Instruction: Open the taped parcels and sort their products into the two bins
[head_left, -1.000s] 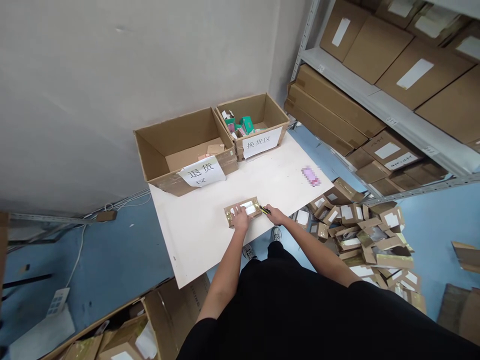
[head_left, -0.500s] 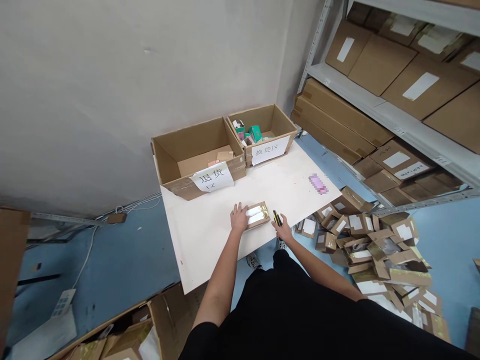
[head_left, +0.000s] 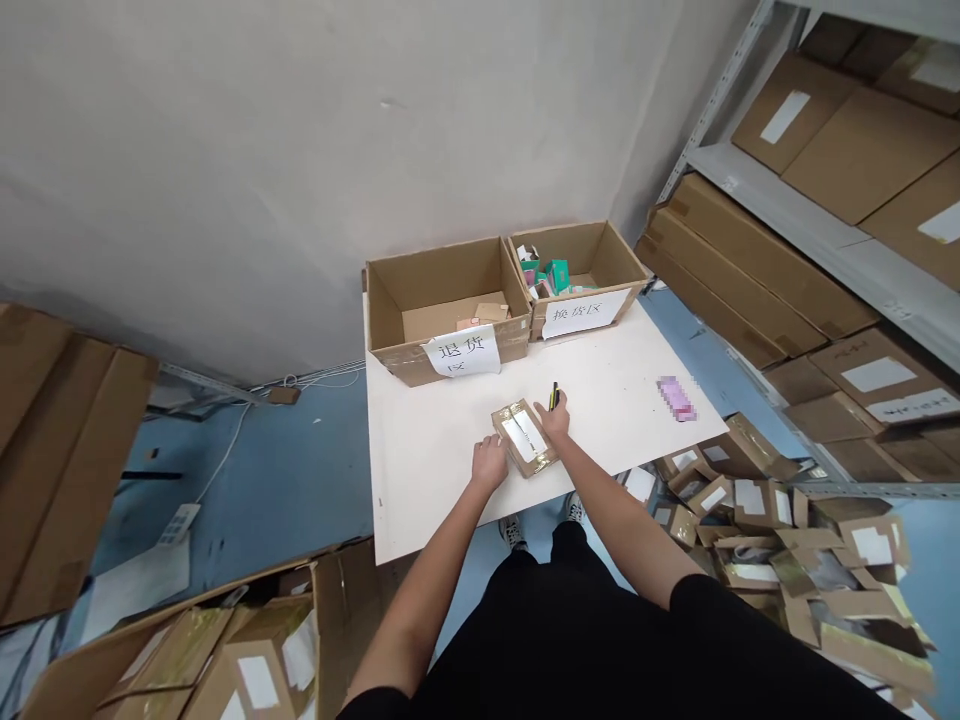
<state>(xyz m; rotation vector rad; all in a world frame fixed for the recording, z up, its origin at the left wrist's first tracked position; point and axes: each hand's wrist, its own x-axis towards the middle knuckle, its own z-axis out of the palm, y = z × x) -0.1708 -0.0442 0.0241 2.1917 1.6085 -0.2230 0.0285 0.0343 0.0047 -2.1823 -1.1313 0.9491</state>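
While the parcel (head_left: 525,438) lies flat near the front edge of the table (head_left: 442,480), a little turned and with its white label (head_left: 529,436) upward, both hands are beside it. The left hand (head_left: 490,462) is at its left side, with fingers bent toward the edge; whether they grip it or only rest against it, I cannot tell. The right hand (head_left: 553,417) is at the right side and has its fingers closed around a yellow and black cutter (head_left: 555,396). The cutter points toward the far side, perhaps so that this hand can steady the parcel without laying the tool down. Shiny tape (head_left: 537,464) crosses the parcel's ends.

Behind it, the left bin (head_left: 409,365) and the right bin (head_left: 592,245) stand side by side at the far edge, which, I think, leaves the near part for the hands. Each carries a handwritten sheet, the left sheet (head_left: 463,351) and the right sheet (head_left: 586,314), both facing the near side, presumably for easy reading. On the right part of the table lies a pink thing (head_left: 677,398), too blurred to name. Farther right, a heap of cartons (head_left: 780,560) lies on the floor near the shelf (head_left: 799,207)
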